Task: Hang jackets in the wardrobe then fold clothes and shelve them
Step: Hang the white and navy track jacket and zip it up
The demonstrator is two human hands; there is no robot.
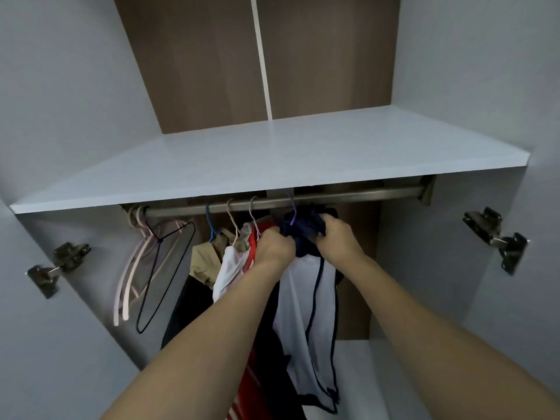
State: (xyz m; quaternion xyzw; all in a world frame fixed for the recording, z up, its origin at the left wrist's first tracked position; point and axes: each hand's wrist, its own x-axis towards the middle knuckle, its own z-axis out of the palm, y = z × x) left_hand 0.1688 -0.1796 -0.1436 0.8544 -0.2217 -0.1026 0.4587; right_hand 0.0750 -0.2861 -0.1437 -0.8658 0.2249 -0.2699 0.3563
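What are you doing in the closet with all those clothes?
A person is hanging up a navy and white jacket. Both hands, left hand and right hand, grip its dark collar at a purple hanger hooked on the metal rail. Other clothes already hang to its left, and some bare hangers hang at the far left. The shelf above has nothing on it.

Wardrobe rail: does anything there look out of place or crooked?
Yes. The empty hangers at the rail's left end hang tilted and tangled. The navy-and-white jacket is bunched at its collar, where both hands grip it.
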